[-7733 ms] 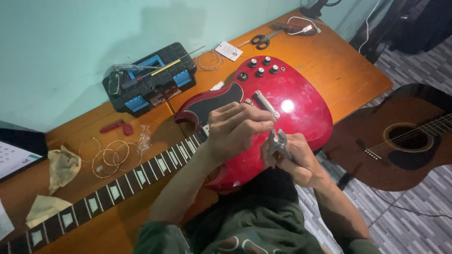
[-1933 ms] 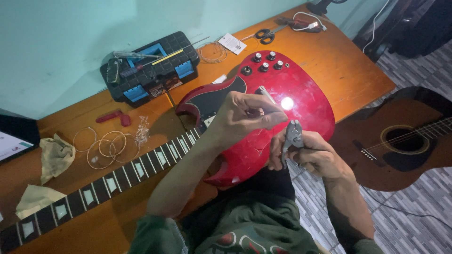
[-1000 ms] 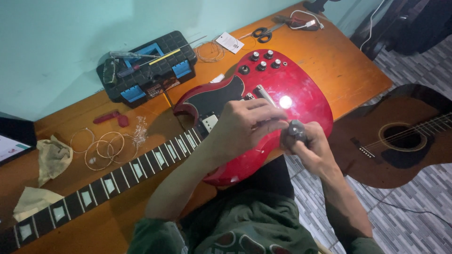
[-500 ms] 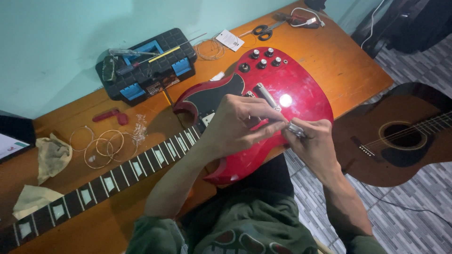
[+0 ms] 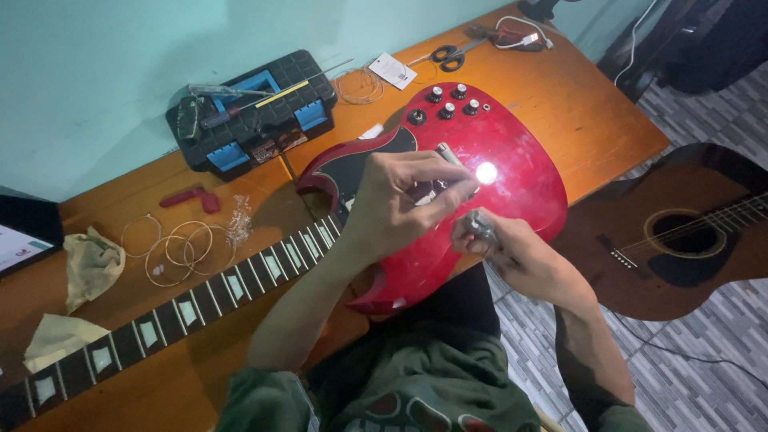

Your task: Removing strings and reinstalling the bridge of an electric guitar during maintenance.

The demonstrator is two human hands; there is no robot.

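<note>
A red electric guitar (image 5: 512,188) lies flat on an orange wooden table (image 5: 576,112), its neck (image 5: 160,320) running to the lower left. My left hand (image 5: 404,200) rests on the guitar body by the pickups, fingers pinched on a thin metal rod-like part. My right hand (image 5: 512,252) is at the body's near edge, closed on a small shiny metal piece. Several control knobs (image 5: 448,100) sit at the far end of the body.
A black and blue toolbox (image 5: 252,120) with screwdrivers stands at the back. Coiled strings (image 5: 172,248), a red tool (image 5: 192,198) and cloths (image 5: 88,260) lie left. Scissors (image 5: 448,56) and a cable lie far right. An acoustic guitar (image 5: 680,232) lies on the tiled floor.
My right hand has stayed by the guitar's near edge with the small metal piece, shifting slightly. My left hand has kept its pinch on the body. The view has drifted a little.
</note>
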